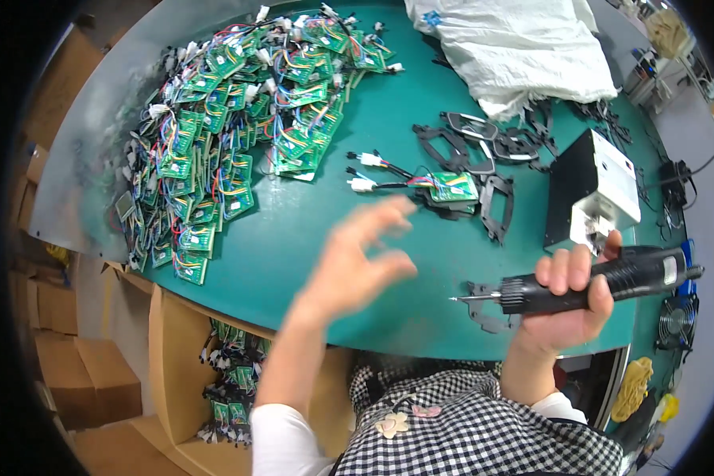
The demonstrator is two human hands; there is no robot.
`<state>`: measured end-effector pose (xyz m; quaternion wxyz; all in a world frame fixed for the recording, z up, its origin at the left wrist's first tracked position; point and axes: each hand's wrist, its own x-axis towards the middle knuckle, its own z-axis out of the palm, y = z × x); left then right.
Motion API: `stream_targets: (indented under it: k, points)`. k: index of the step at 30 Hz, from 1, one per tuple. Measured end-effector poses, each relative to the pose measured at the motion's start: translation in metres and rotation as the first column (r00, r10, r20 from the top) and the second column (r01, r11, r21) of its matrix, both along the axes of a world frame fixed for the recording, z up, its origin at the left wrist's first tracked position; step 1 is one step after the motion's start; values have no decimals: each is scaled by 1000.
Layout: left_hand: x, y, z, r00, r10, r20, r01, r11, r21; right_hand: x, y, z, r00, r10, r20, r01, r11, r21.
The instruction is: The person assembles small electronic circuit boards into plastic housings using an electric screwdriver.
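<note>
Screwdriver, ribbed black plastic with slim metal bit, is clamped in the fingers of the right hand, the left hand (blurred, fingers parted) near a green circuit board.

No text is legible; the screwdriver's label seems blurred.

I'm in a workshop of the electronics-assembly sort. Across the green desk in front of me spreads a big heap of wired circuit boards, with black plastic frames near a white sack and a boxy device. My right fingers wrap a power screwdriver. More boards fill a wooden compartment below, cardboard boxes stand at my left, and I wear a checked apron.
</note>
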<state>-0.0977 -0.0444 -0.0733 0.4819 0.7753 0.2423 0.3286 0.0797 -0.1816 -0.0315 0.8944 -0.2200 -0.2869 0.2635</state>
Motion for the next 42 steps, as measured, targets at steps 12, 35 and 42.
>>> stream_targets:
  k: [12,35,42]
  points:
    - [-64,191,12,738,326,-591,15,867,498,38,-8,-13,988,-152,-8,151,985,-80]
    - [89,-96,-28,908,-36,-417,254,840,480,70,-77,-26,920,-304,245,325,945,-45]
    - [101,-103,-34,869,-69,-490,319,834,449,72,-69,-40,932,-276,234,326,922,-209]
